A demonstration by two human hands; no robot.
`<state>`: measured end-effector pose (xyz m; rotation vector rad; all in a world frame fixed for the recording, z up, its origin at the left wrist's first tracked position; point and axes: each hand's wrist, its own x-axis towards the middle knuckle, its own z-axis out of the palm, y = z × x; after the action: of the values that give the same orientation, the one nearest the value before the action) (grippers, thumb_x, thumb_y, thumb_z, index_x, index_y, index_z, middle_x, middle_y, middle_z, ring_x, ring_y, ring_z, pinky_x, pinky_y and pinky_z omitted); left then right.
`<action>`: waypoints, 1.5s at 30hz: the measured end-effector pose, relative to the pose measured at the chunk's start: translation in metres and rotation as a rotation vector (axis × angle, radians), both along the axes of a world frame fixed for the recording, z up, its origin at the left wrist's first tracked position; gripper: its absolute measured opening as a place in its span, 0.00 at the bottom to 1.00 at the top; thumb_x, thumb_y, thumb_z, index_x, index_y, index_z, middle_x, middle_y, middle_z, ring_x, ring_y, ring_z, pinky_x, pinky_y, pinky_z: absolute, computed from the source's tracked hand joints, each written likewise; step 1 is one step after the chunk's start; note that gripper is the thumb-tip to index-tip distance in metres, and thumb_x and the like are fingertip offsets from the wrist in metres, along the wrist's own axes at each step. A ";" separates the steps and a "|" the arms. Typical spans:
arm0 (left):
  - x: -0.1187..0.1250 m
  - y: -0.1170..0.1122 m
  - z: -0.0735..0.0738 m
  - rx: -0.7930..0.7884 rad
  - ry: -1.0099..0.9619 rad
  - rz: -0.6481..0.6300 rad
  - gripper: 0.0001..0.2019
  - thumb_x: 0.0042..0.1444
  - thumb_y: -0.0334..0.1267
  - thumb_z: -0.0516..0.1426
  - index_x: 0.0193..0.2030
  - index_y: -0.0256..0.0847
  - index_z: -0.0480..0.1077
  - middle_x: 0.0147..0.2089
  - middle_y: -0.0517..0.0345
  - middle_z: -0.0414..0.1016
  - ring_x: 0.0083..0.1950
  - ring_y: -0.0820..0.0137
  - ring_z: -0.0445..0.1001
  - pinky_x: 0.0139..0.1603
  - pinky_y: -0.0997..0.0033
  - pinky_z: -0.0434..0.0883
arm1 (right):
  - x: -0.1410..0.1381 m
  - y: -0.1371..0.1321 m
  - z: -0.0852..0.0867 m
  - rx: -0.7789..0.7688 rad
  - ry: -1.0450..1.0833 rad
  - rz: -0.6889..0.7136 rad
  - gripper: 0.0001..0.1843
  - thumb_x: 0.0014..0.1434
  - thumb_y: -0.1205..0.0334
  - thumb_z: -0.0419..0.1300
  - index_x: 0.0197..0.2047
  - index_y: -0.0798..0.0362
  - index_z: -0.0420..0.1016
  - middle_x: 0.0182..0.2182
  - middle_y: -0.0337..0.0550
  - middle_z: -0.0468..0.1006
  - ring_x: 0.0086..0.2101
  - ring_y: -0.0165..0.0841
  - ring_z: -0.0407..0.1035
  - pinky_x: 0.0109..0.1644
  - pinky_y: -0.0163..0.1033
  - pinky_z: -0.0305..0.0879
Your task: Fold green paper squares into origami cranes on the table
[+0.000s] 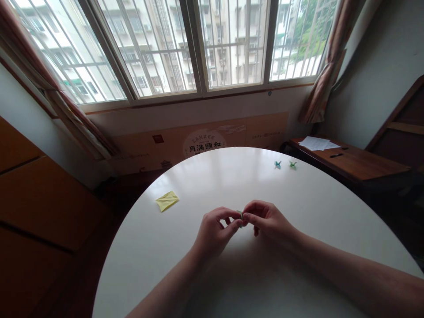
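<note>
Above the middle of the white table, my left hand (218,227) and my right hand (265,217) meet at a small folded piece of green paper (241,214). The left thumb and fingertips pinch it from one side, and the right thumb and forefinger grip it from the other. Fingers cover most of the paper, so its full shape is hidden. A blue paper crane (277,164) and a green paper crane (292,164) stand side by side near the far right edge. To the left lies a creased sheet of yellow paper (167,201).
The round white table (139,265) fills the foreground. Beyond its right edge is a brown wooden desk (374,163) with white papers (318,143) and a dark pen (335,155). A printed box (265,130) stands below the barred window, and curtains (323,88) hang at both sides.
</note>
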<state>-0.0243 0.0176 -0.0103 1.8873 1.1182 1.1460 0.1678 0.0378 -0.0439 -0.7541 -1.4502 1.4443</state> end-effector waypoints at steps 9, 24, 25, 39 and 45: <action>0.000 0.000 -0.002 -0.018 0.028 0.003 0.06 0.55 0.39 0.65 0.35 0.39 0.80 0.32 0.53 0.82 0.30 0.71 0.73 0.25 0.78 0.67 | 0.000 0.001 0.000 0.021 -0.017 0.008 0.13 0.58 0.52 0.69 0.38 0.53 0.77 0.29 0.42 0.79 0.29 0.33 0.74 0.23 0.31 0.69; 0.001 -0.003 0.000 0.045 0.057 -0.021 0.04 0.53 0.35 0.65 0.36 0.39 0.81 0.33 0.53 0.82 0.31 0.70 0.75 0.27 0.76 0.71 | 0.001 -0.002 0.000 0.042 -0.041 -0.020 0.14 0.58 0.52 0.69 0.37 0.53 0.74 0.29 0.40 0.76 0.29 0.31 0.71 0.22 0.30 0.67; 0.001 -0.003 0.000 0.048 0.061 -0.021 0.04 0.53 0.35 0.65 0.36 0.40 0.80 0.33 0.53 0.82 0.31 0.69 0.75 0.27 0.76 0.71 | 0.001 -0.002 0.000 0.042 -0.044 -0.022 0.14 0.58 0.52 0.68 0.37 0.53 0.73 0.29 0.40 0.76 0.29 0.31 0.71 0.22 0.30 0.67; 0.002 -0.006 0.001 0.108 0.188 0.004 0.03 0.57 0.34 0.63 0.38 0.41 0.79 0.35 0.55 0.82 0.33 0.69 0.77 0.26 0.77 0.70 | -0.001 -0.004 0.003 0.077 -0.101 -0.048 0.18 0.56 0.48 0.69 0.35 0.52 0.70 0.28 0.39 0.73 0.29 0.31 0.69 0.22 0.31 0.68; 0.002 -0.005 0.001 0.089 0.146 0.018 0.03 0.56 0.33 0.63 0.37 0.40 0.79 0.34 0.55 0.82 0.32 0.70 0.77 0.25 0.78 0.69 | 0.000 -0.006 0.001 0.071 -0.075 -0.037 0.16 0.58 0.50 0.69 0.37 0.52 0.71 0.29 0.38 0.73 0.29 0.32 0.69 0.22 0.30 0.68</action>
<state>-0.0223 0.0126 -0.0093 2.0615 1.1817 1.0988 0.1682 0.0322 -0.0428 -0.7942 -1.5289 1.3420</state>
